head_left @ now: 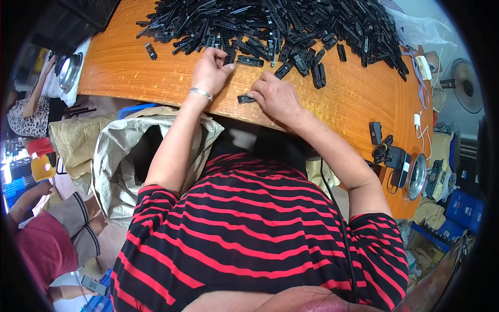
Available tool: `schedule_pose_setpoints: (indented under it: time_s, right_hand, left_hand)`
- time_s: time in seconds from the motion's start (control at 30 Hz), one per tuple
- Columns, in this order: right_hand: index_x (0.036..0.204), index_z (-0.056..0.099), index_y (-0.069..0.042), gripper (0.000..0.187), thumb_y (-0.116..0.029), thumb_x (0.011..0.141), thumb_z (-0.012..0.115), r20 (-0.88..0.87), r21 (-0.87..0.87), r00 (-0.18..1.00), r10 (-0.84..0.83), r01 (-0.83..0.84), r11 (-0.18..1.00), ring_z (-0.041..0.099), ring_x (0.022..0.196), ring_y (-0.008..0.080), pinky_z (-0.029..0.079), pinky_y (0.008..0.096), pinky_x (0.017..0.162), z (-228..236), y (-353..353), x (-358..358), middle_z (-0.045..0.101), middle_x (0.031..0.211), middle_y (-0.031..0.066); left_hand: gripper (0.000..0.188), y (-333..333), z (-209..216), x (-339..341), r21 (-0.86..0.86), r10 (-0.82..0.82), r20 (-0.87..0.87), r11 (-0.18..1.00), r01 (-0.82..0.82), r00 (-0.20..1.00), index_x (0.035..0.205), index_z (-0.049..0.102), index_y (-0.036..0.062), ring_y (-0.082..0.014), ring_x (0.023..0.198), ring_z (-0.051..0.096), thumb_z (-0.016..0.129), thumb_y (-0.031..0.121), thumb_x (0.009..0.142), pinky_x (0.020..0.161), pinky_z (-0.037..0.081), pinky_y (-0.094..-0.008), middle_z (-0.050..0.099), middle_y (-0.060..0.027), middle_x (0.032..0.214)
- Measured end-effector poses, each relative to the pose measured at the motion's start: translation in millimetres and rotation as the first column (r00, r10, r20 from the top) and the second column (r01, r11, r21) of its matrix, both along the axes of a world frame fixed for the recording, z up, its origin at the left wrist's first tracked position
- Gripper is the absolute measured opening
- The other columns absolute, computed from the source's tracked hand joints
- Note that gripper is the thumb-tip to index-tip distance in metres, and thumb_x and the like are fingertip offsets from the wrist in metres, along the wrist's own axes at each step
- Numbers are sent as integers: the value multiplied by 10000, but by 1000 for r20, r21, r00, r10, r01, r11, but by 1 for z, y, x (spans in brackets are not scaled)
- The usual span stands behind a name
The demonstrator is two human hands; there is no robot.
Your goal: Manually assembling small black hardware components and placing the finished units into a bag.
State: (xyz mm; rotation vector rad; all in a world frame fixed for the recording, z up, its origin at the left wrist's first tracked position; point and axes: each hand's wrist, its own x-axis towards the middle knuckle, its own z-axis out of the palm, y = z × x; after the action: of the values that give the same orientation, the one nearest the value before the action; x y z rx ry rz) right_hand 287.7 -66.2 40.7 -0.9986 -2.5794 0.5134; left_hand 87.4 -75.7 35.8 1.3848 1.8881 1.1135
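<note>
A big heap of slim black plastic parts (270, 26) covers the far side of the wooden table (140, 67). At the heap's near edge, my left hand (209, 73), with a silver bracelet at the wrist, has its thumb and fingers closed on a black plastic part (230, 56). Closer to the table's front edge, my right hand (278, 98) pinches a short black plastic part (246, 98) between thumb and fingers. Just beyond it lie a loose black part (249, 61) and a few thicker ones (318, 76).
An open woven sack (112, 156) stands below the table edge on the left. At the right end are a black power adapter (397, 165), coiled cable, a metal dish (417, 177) and a fan (464, 86). Other people sit at the far left.
</note>
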Motion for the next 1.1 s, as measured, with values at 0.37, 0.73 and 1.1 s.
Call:
schedule_pose_setpoints:
  time_s: [0.37,0.73,1.1]
  right_hand:
    - [1108,583,-22,257,-194,920,614,-447,-437,867,-222,5,899,507,469,64,396,223,425,19,30,-14,586,700,14]
    - [851,583,-4,205,-193,906,642,-255,-765,904,-342,28,643,533,466,75,432,222,438,10,12,10,555,571,7]
    - [803,600,-1,215,-184,848,705,-278,-464,922,-271,118,878,535,582,80,449,250,530,-14,10,5,585,642,9]
  left_hand:
    - [252,-38,19,0,74,-395,417,912,402,819,1051,573,11,-31,700,484,679,-8,824,628,411,-163,569,35,801]
    - [138,-54,6,28,-105,-123,478,975,195,870,875,626,-1,-63,595,537,707,97,820,546,448,-214,604,-2,709]
    - [146,-48,-10,26,-119,-86,343,984,134,936,848,637,5,-75,665,553,725,114,805,610,473,-237,617,-6,726]
